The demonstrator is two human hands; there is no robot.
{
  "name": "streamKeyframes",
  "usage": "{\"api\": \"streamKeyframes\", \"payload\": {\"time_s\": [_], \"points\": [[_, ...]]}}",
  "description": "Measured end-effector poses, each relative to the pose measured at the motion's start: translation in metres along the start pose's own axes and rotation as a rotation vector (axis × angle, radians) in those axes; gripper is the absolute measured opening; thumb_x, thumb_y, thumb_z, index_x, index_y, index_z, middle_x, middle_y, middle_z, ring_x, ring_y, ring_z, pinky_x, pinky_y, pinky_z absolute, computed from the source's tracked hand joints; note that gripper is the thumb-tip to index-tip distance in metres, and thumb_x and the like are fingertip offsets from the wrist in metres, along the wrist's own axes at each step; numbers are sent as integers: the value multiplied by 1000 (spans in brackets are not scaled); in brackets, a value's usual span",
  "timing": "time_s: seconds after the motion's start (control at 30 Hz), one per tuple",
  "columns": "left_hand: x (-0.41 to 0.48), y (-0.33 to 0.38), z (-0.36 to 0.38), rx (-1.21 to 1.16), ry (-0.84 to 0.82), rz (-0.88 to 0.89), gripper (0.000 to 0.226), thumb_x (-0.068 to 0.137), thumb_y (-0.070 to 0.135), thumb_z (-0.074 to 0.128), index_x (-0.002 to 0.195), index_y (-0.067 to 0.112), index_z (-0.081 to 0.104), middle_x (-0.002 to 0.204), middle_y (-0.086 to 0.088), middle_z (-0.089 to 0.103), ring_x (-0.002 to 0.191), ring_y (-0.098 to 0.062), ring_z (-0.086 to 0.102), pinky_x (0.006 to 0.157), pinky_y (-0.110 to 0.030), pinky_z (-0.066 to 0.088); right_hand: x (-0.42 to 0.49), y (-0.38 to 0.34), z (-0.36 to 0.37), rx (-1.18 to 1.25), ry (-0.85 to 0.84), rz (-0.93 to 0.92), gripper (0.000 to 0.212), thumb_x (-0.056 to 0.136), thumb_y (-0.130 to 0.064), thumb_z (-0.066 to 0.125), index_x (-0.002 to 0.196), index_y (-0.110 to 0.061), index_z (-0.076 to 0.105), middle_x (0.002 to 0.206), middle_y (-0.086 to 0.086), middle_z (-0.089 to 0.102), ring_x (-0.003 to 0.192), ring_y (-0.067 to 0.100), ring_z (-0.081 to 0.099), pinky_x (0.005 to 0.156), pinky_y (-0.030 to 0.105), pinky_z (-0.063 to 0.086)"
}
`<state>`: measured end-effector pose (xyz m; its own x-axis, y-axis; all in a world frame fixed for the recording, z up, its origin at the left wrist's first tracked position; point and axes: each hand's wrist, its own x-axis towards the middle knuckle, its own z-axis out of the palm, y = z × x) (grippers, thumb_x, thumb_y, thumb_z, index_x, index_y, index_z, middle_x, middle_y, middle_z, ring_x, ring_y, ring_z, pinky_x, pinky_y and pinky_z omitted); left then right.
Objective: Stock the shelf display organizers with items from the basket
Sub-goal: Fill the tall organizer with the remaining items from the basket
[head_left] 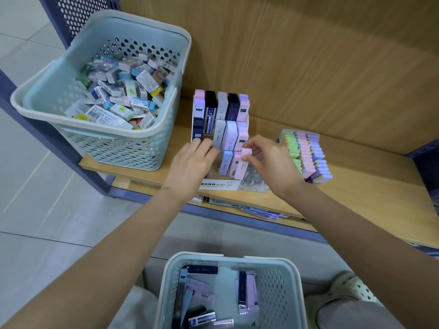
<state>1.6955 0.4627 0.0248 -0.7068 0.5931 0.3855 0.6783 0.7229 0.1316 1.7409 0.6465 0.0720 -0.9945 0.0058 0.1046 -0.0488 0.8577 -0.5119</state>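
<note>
Head view: we slot a case (245, 154) into the organizer (218, 185).
Centre frame, our right hand (268, 162) pinches it at the front row; our left hand (192, 160) curls at the left column, grip unclear. We should square it upright. The basket (280, 293) sits bottom centre.

Both bare arms reach forward, side by side. The left hand (192, 162) is turned back up, with its fingers bent down; what they touch is hidden. Just to its right, the right hand (270, 162) pinches a small pink case (247, 155) between thumb and fingertips.
</note>
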Motion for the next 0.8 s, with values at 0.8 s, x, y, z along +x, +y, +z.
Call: {"api": "streamKeyframes", "payload": {"time_s": [0.8], "points": [[-6,-4,-8,-59,-202,-87,43,97,16,42,139,13,40,130,-5,44,118,-26,36,93,-36,30,-18,0,31,-643,84,-197,36,53,2,84,85,-7,70,78,7,66,70,27,62,55,29,51]]}}
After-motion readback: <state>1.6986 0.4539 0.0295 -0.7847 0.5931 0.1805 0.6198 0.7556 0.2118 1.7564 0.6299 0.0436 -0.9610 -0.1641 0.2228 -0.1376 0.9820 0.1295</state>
